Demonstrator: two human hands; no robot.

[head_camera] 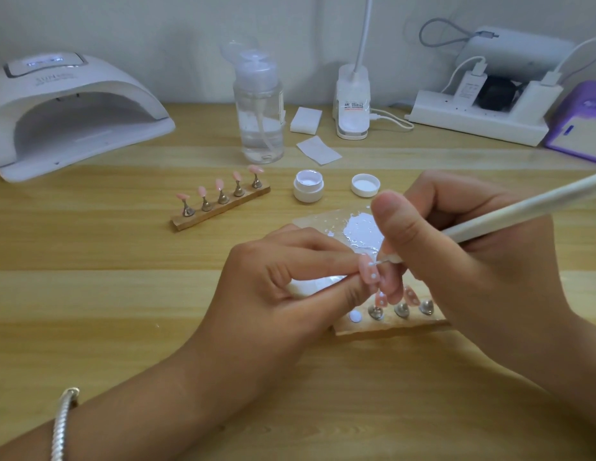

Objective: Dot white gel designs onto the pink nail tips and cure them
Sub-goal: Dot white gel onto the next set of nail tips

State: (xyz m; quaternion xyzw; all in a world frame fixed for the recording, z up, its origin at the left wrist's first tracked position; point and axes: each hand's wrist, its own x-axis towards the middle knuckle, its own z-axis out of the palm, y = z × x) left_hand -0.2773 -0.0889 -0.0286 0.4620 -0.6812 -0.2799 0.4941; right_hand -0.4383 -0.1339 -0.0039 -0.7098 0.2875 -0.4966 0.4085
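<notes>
Pink nail tip (470, 273) pinched steady by left hand (280, 281); right hand (456, 234) grips pen (522, 207) low, likely for fine dots.

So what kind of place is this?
Probably a home nail-art desk: a white curing lamp, pink nail tips on a wooden stand, and an open pot of white gel on the table.

stands (223, 210) (389, 328) 2 | gel pot (308, 195) 1 | lid (365, 185) 1 | pump bottle (260, 121) 1 | pen (522, 211) 1
</notes>
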